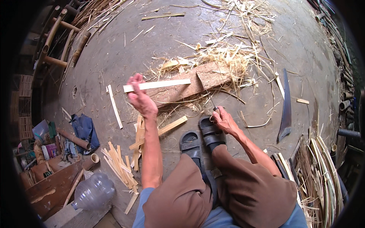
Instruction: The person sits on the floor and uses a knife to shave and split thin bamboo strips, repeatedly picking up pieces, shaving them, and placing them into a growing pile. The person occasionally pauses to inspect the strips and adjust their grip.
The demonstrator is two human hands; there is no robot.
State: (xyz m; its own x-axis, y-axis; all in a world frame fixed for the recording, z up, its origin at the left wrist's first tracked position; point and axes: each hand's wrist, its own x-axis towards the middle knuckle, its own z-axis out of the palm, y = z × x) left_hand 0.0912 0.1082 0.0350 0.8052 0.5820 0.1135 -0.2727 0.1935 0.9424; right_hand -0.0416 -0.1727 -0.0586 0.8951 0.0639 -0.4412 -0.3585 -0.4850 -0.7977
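Mid-splitting, I'd judge: left hand [140, 99] pinches bamboo slat [157, 84] level above wood block [192, 84], right hand [224, 121] clenched on knife [207, 93]; next needs blade aligned on slat end.

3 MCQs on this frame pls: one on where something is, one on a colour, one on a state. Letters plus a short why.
1. Where does the saw lie?
A. On the floor to the person's right
B. Across the wooden block
C. In the left hand

2. What colour are the sandals?
A. White
B. Dark grey-black
C. Red

3. How is the bamboo strip held?
A. Lying loose on the floor
B. Gripped at one end by the left hand, raised roughly level over the wooden block
C. Pinned under a sandal

Answers: 1 A, the blade rests on bare concrete, right of the block. 2 B, both are dark. 3 B, fingers close on its left end while the right hand holds a knife.
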